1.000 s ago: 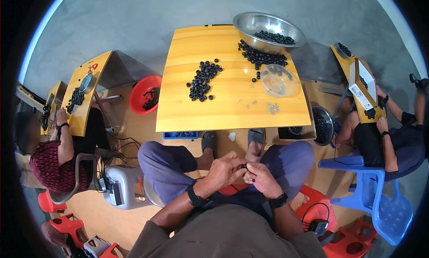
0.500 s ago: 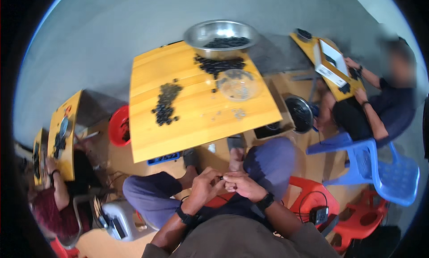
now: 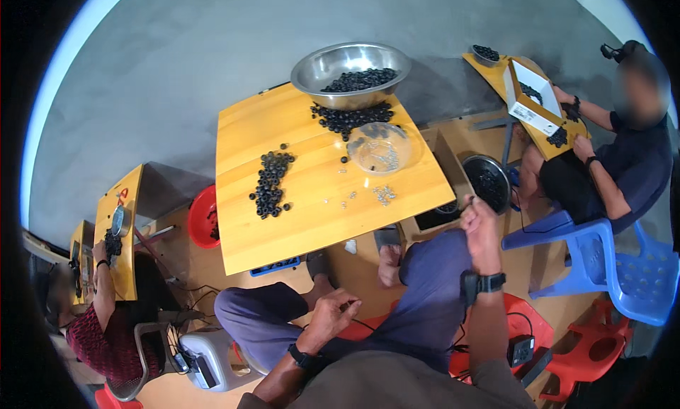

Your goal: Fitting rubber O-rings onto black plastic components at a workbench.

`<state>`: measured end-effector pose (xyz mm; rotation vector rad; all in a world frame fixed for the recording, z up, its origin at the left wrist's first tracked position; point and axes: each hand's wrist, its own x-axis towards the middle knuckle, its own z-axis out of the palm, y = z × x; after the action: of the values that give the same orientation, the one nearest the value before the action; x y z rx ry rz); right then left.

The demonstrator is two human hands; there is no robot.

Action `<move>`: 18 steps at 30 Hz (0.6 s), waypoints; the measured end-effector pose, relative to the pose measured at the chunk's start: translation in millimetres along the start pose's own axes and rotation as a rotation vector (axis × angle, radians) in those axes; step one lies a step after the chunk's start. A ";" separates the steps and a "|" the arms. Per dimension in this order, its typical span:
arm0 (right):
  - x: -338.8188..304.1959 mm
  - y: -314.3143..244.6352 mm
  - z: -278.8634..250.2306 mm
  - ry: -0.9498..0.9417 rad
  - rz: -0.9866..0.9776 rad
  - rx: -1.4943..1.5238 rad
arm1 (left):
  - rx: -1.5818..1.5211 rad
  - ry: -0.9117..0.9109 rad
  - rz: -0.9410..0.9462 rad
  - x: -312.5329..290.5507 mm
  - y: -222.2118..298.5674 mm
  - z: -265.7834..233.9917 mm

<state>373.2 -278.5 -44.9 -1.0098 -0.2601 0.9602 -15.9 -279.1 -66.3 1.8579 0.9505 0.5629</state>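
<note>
Head view, read from left to right. At the far left a seated person in a dark red top works at a narrow yellow side bench with small black parts on it. A red bin stands on the floor between that bench and the main one.

At lower centre-left the left hand rests low between the knees, over the grey-purple trousers. Its fingers are curled in with the fingertips pinched together; whether a part sits between them cannot be told at this size.

The main yellow bench lies ahead of the knees. On its left half is a loose pile of black rings. Toward its far edge a second heap of black rings lies against a steel bowl that holds more of them. Just right of centre sits a clear plastic bowl, with small silver parts scattered near it.

The right hand is raised off the bench's right corner, well apart from the left hand. It is closed in a pinch on what appears to be a small dark ring at its fingertips. Just beyond it a round dark pan of black parts sits low beside the bench.

At the far right another person in a dark shirt sits on a blue plastic chair, both hands at a yellow bench carrying an open box.
</note>
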 end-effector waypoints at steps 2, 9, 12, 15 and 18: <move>28.0 -5.3 -8.4 0.066 -0.024 -0.102 | -0.030 0.007 0.050 4.0 5.5 -4.7; 24.1 -2.6 -20.3 -0.048 0.118 0.087 | 0.018 0.227 -0.070 31.5 1.1 -63.8; -4.3 -0.6 -20.3 -0.112 0.126 0.172 | 0.170 0.427 -0.019 53.4 -6.0 -101.2; -23.9 10.8 -20.4 -0.300 0.063 0.401 | 0.338 0.614 0.054 76.1 -7.7 -136.0; -31.5 21.8 -23.1 -0.406 -0.002 0.463 | 0.557 0.631 0.170 96.6 -12.9 -157.7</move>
<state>356.3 -313.0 -67.9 -0.3869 -0.3544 1.1545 -76.0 -113.6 -8.3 2.3204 1.4804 1.1179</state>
